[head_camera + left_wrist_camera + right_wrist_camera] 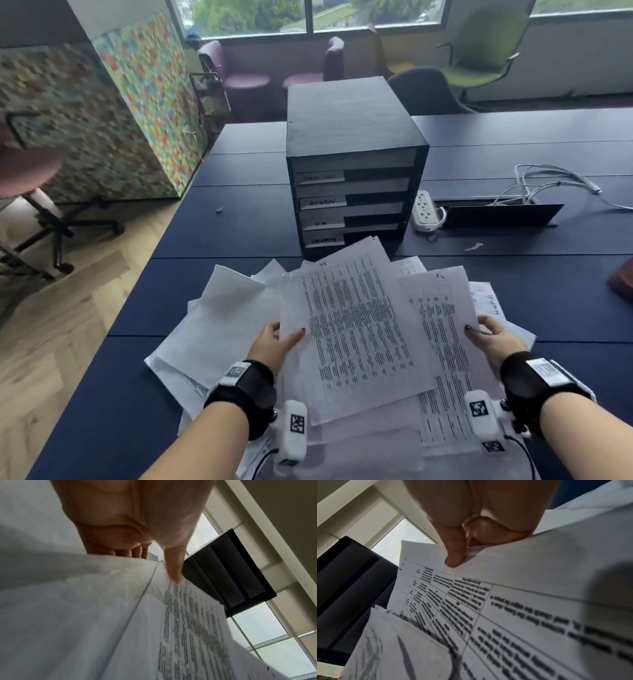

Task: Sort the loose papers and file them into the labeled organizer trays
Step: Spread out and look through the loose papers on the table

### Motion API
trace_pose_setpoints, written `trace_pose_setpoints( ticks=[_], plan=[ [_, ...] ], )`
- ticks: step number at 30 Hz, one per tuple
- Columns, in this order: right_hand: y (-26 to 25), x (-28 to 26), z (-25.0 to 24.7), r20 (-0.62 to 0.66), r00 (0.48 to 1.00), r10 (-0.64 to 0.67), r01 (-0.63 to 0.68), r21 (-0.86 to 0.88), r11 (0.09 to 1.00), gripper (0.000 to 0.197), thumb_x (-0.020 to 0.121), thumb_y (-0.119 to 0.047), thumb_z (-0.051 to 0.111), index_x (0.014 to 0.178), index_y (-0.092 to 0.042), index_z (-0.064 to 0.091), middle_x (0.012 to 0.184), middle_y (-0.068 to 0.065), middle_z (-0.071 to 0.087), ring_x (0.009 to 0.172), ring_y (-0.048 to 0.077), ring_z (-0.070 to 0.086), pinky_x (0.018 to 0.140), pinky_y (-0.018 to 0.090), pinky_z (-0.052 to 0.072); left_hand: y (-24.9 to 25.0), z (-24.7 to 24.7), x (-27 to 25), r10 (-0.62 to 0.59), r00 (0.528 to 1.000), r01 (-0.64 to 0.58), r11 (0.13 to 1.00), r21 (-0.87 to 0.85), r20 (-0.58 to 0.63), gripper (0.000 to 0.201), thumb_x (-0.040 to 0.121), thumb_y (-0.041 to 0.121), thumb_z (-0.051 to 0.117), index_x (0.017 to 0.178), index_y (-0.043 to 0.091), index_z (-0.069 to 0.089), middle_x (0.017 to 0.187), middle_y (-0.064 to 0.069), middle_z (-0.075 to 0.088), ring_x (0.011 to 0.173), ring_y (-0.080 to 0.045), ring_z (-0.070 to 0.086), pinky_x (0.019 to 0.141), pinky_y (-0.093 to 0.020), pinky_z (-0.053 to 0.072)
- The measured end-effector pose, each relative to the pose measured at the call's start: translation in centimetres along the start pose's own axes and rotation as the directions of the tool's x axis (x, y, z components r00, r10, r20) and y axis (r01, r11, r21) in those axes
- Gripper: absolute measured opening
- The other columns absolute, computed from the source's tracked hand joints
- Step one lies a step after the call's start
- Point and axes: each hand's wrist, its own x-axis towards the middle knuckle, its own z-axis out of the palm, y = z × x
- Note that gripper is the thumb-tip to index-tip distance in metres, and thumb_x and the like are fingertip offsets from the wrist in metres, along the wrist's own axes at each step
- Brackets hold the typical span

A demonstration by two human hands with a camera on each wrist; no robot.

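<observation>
A messy heap of white printed papers [239, 329] lies on the dark blue table in front of me. My left hand [279, 339] pinches the left edge of a text-covered sheet [356, 329], thumb on top and fingers underneath; the same sheet [188, 622] shows in the left wrist view. My right hand [486, 334] pinches the right edge of a sheet printed with a table [442, 329], thumb on top, the table sheet [505, 601] filling the right wrist view. Behind the heap stands a black organizer [352, 164] with several trays bearing white labels.
A white power strip [424, 211] and a black cable tray [500, 214] with loose white cables [555, 181] lie right of the organizer. A patterned partition [102, 113] and a rolling chair stand to the left. More chairs sit by the window behind.
</observation>
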Motion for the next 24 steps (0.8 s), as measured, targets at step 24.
trace_pose_setpoints(
  ticks=[24],
  plan=[
    [-2.7,-0.6,-1.6,0.024,0.996,0.081,-0.084,0.243,0.966,0.015,0.092,-0.002,0.044,0.092,-0.006,0.059,0.062,0.008,0.071,0.050,0.022,0.067,0.044,0.036,0.055,1.0,0.1,1.8,0.136,0.990,-0.134,0.989,-0.069,0.031,0.041,0.087,-0.016,0.037,0.090,0.022,0.051,0.081,-0.003,0.066,0.069,-0.021,0.058,0.062,-0.027,0.046]
  ],
)
